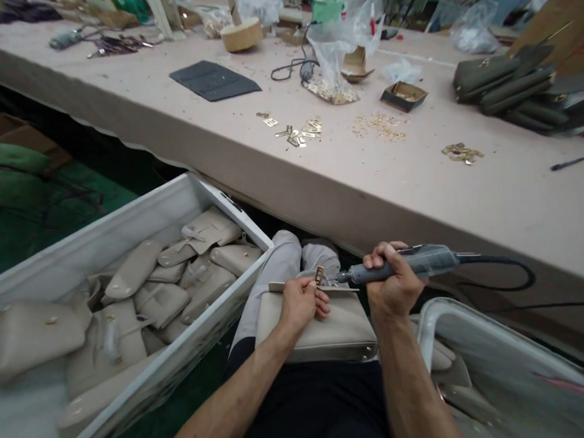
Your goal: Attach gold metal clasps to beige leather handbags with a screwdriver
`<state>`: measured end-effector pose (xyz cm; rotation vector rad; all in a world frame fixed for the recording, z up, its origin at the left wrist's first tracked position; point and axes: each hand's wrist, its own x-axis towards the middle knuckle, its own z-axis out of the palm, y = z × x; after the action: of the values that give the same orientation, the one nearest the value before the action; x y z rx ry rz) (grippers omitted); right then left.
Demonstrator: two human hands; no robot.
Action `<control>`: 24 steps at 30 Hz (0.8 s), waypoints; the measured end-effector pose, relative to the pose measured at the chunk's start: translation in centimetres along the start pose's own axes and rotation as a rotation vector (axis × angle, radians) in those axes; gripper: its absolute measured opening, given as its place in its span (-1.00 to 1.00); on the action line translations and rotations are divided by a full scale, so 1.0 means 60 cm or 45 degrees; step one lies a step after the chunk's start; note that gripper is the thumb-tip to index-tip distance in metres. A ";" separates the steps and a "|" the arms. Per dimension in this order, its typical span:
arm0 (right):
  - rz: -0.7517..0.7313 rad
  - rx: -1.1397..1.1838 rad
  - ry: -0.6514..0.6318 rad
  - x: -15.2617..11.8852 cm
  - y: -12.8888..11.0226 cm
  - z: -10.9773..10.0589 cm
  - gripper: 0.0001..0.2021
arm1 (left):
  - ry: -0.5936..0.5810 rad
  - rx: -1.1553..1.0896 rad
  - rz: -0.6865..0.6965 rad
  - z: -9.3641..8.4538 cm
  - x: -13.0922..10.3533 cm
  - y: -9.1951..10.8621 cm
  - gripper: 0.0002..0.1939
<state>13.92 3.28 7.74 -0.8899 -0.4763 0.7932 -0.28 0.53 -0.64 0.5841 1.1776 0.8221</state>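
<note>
A beige handbag (321,331) lies across my lap, its flap edge raised toward the table. My left hand (301,304) is closed on that flap edge, with a small gold metal plate (319,274) standing up at the fingertips. In my right hand (395,280) is a grey electric screwdriver (422,263), held level with the fingers wrapped round its body. Its bit points left, close to the gold plate; whether the tip touches anything I cannot tell. A black cable runs from its rear to the right.
A white bin (234,215) of beige bags stands at left, another bin (436,309) at right. On the table (348,171) lie gold plates (298,133), tiny screws (379,126), a small box (403,96), a black sheet (215,79) and dark green bags (509,83).
</note>
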 end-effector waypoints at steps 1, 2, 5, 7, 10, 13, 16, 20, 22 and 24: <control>-0.026 -0.034 -0.007 -0.007 0.004 0.003 -0.79 | -0.001 -0.005 0.001 0.000 -0.001 0.001 -0.78; -0.049 -0.060 -0.014 -0.014 0.007 0.005 -0.80 | -0.001 -0.006 0.002 0.001 -0.002 0.002 -0.78; -0.085 -0.081 -0.039 -0.029 0.015 0.011 -0.80 | -0.003 -0.005 0.002 0.003 -0.005 0.004 -0.80; -0.104 -0.088 -0.054 -0.035 0.019 0.014 -0.80 | -0.001 -0.008 -0.003 0.003 -0.005 0.005 -0.81; -0.142 -0.123 -0.083 -0.040 0.024 0.017 -0.81 | 0.005 -0.009 -0.012 0.004 -0.006 0.006 -0.81; -0.145 -0.139 -0.113 -0.043 0.029 0.018 -0.83 | 0.001 0.001 -0.027 0.003 -0.006 0.007 -0.80; -0.148 -0.160 -0.126 -0.044 0.034 0.016 -0.83 | -0.001 0.001 -0.030 0.003 -0.006 0.007 -0.80; -0.159 -0.182 -0.139 -0.044 0.042 0.014 -0.85 | 0.010 0.009 -0.023 0.004 -0.007 0.007 -0.80; -0.176 -0.178 -0.158 -0.044 0.043 0.013 -0.87 | 0.013 0.011 -0.021 0.005 -0.007 0.009 -0.81; -0.200 -0.182 -0.177 -0.045 0.044 0.014 -0.88 | 0.010 0.010 -0.023 0.005 -0.007 0.010 -0.80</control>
<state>10.59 2.61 5.93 -0.9203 -0.7240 0.6856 -0.22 0.53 0.14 0.5768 1.1920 0.8054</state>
